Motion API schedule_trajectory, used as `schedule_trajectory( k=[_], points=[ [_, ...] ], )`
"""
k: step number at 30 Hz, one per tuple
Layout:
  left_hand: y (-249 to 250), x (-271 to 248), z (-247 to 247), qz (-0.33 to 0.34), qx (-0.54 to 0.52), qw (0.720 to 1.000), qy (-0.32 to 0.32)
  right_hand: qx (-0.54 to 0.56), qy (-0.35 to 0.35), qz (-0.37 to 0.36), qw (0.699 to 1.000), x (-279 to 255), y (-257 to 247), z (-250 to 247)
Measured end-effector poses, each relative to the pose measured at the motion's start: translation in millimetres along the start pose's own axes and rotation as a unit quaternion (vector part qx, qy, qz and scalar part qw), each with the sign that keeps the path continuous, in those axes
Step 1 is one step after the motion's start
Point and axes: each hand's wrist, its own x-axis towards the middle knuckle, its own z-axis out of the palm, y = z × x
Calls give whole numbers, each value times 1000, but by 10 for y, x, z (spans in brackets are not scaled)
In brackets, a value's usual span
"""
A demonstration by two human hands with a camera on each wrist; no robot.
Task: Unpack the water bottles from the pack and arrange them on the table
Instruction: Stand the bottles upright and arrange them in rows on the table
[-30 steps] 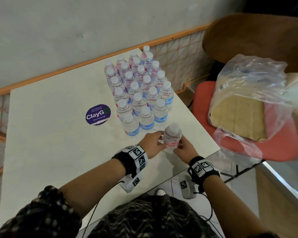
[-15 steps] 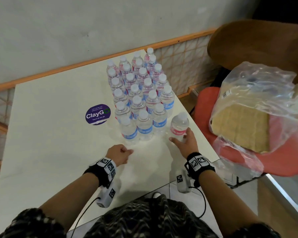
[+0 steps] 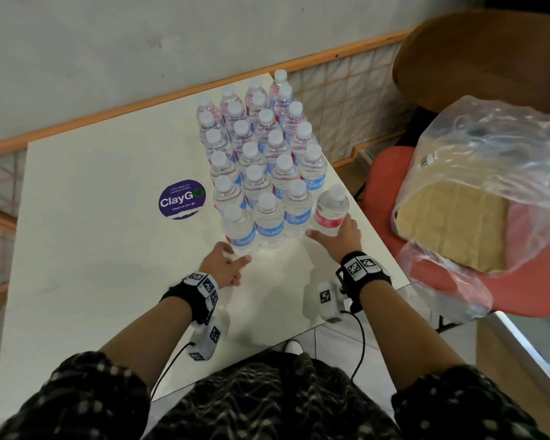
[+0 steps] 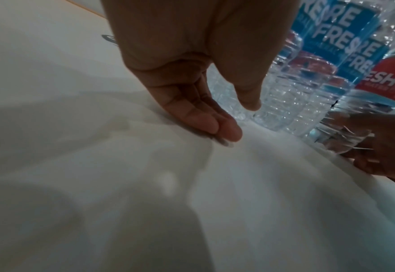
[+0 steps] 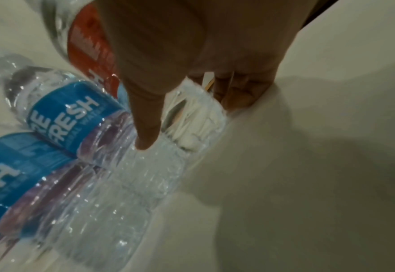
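Several clear water bottles (image 3: 261,160) with white caps stand in a tight block on the white table (image 3: 92,249). A red-labelled bottle (image 3: 331,208) stands at the right end of the front row, close to the table's right edge. My right hand (image 3: 331,231) holds its lower part, thumb on one side and fingers behind, as the right wrist view shows at the bottle's base (image 5: 192,114). My left hand (image 3: 238,265) lies relaxed just before the front-left bottle (image 3: 238,230), fingertips (image 4: 227,132) touching the table, holding nothing.
The crumpled plastic wrap (image 3: 489,147) with a cardboard tray (image 3: 451,223) inside lies on a red chair (image 3: 537,281) to the right. A purple round sticker (image 3: 182,200) sits left of the bottles. A wall with an orange rail (image 3: 140,106) borders the table's far side.
Both hands held the red-labelled bottle near the table's front. My right hand has carried it to the front row's right end; my left hand let go and moved left.
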Motion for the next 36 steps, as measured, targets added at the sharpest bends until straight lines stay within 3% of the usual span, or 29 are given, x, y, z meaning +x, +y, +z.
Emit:
schedule_trajectory(
  k=[4, 12, 19, 26, 36],
  points=[
    [-25, 27, -7, 1, -3, 1000, -4, 15, -56, -19, 998, 52, 120, -27],
    [-50, 32, 2, 3, 2, 1000, -3, 50, 37, 8, 998, 9, 56, 64],
    [-84, 48, -9, 11, 31, 999, 0, 45, -49, -23, 998, 100, 141, -24],
    [-76, 46, -8, 15, 35, 999, 2, 76, 4, -12, 997, 86, 120, 8],
    [-93, 53, 6, 9, 30, 999, 8, 59, -22, -28, 998, 144, 163, -6]
  ],
)
